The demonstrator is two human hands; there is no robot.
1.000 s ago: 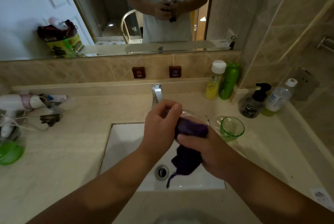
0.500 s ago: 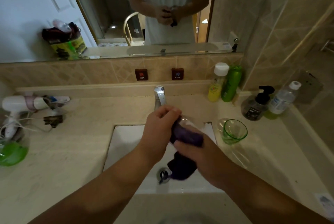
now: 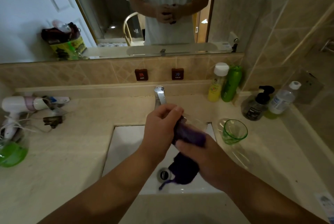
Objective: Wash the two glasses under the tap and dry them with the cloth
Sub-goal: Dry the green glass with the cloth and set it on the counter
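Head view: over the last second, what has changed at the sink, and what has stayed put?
Little changed. The right hand keeps the purple cloth pressed on the clear glass, which the left hand still grips; the cloth's hanging end shifted slightly over the drain. Nothing was picked up or released. The green glass stayed on the counter; the camera angle drifted a little.

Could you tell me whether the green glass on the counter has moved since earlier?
No. The green transparent glass stands at the same spot beside the right rim of the white sink.

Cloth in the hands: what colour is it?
Dark purple; the cloth shows best in the head view, wrapped round the glass.
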